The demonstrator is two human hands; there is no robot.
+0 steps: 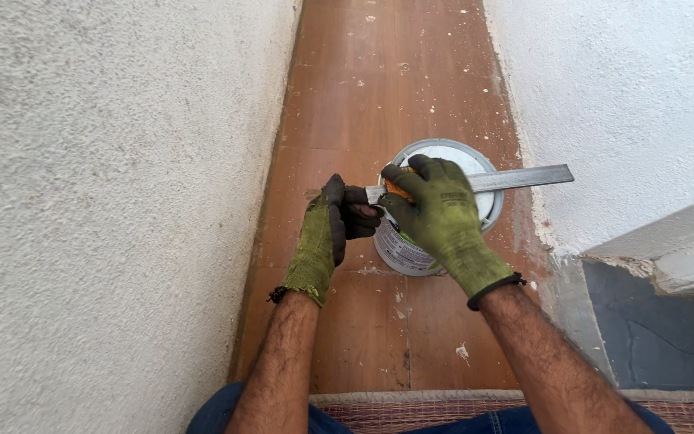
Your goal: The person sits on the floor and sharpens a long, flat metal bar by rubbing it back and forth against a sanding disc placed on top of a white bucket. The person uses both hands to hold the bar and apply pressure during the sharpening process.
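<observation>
A round white paint can (419, 241) is set at frame centre on a narrow brown floor strip (363, 96) hemmed by rough white walls (106, 201). A flat grey metal bar (516, 178) is laid across its rim, gripped closed by the green-gloved right hand (439, 210) and pinched at its end by the left hand (327, 233).

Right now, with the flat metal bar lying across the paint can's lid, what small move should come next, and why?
Probably press the bar's left end down to lever the lid up. The flat metal bar lies across the paint can, the lid looks seated, the right hand grips the bar at the rim, and the left hand holds its end.
</observation>
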